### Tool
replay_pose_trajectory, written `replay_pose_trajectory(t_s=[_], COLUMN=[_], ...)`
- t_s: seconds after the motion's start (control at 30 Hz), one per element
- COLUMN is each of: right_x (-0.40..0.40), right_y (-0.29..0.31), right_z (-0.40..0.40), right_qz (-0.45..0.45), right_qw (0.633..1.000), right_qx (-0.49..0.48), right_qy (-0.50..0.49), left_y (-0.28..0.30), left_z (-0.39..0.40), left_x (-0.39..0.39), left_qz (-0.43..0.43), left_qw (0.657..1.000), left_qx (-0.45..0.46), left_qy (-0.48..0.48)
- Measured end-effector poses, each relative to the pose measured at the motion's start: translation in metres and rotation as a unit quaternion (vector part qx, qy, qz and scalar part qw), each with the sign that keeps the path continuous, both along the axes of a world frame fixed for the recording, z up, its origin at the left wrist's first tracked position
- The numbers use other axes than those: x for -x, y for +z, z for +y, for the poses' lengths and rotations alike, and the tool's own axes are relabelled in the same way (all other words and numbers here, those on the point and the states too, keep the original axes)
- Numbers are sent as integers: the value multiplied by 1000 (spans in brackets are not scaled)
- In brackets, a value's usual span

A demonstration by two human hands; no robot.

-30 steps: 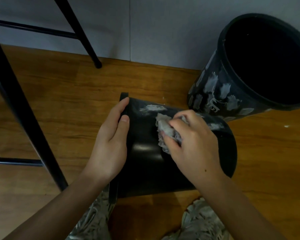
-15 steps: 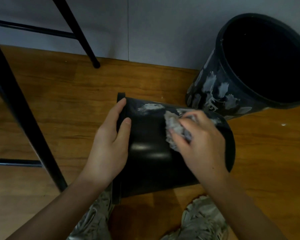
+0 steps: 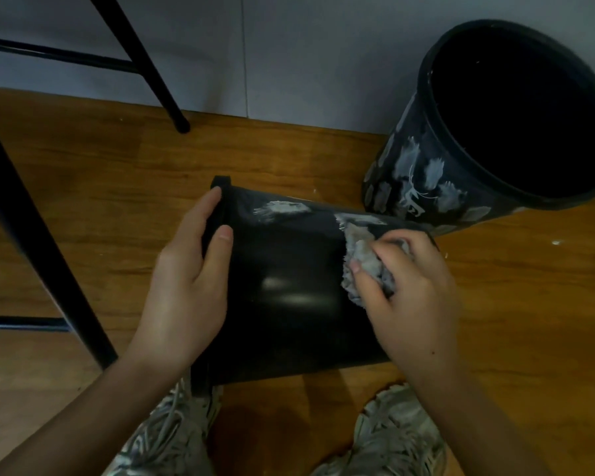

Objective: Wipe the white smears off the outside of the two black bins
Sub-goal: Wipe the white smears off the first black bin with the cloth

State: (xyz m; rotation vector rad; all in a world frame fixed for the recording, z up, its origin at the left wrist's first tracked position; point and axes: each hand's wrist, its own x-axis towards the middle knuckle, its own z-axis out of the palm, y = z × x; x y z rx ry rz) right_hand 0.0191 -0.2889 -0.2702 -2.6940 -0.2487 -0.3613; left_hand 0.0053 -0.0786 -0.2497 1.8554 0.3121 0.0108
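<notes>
**Entry: lying bin, wad and remaining smears**

Lying bin (image 3: 289, 286) — centre of the frame, on its side on the wooden floor (image 3: 100, 201), long axis running left to right, rim at the left.

Left hand (image 3: 189, 286) — on the rim end, fingers and thumb curled over the rim and gripping it to steady the bin.

Right hand (image 3: 416, 290) — at the bin's right end, fingers clamped on a crumpled white wad (image 3: 361, 266) pressed to the wall.

Remaining smears — one (image 3: 282, 209) up and to the left of the wad, along the upper edge of the wall; another (image 3: 358, 219) just above the wad, touching it. The right hand is the nearer; the likely stroke runs upward, then leftward along the long axis.

Upright bin (image 3: 426, 180) — upper right, heavily smeared, not yet wiped, just beyond the lying one.
</notes>
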Motion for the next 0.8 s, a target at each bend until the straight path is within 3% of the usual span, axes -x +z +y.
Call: replay_pose_trajectory(t_s=[0.27, 0.57, 0.8], right_x=[14, 19, 28], right_y=[11, -8, -19], right_z=[71, -20, -34], right_qz=[-28, -20, -69], right_qw=[986, 999, 996], right_qx=[7, 14, -12], right_qy=[163, -28, -59], left_y=[1, 1, 8], left_z=[1, 5, -2], left_x=[3, -1, -23], left_qz=[-14, 2, 73], left_qw=[999, 998, 996], left_qx=[-44, -64, -57], left_qy=[-21, -21, 8])
